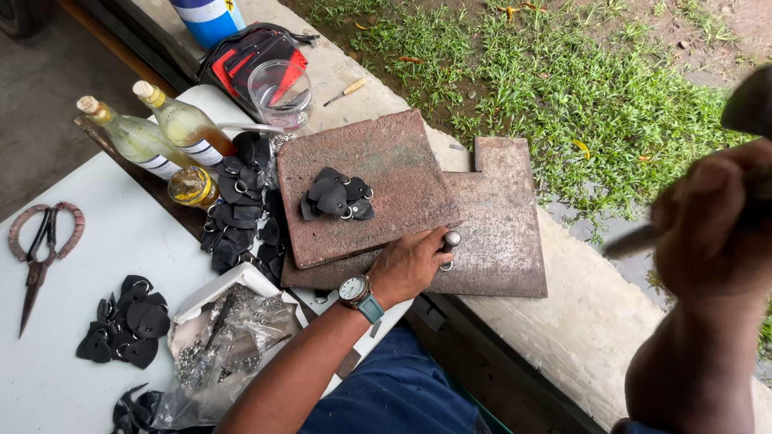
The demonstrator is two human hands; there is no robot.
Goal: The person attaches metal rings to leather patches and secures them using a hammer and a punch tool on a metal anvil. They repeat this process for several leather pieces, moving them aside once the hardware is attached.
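Two slabs before us: our left hand pinches a punch upright; our blurred right hand has its grip clamped on a hammer.

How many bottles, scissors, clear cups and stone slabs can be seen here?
Glass bottles with pale liquid: 2
Scissors: 1
Clear cup: 1
Stone slabs: 2
Total: 6

Light: soft, even daylight, bright on the grass.
Shadows: faint, short.
Glare: mild sheen on the white worktop.
Blur: raised right hand smeared by motion.
Focus: left hand sharp.
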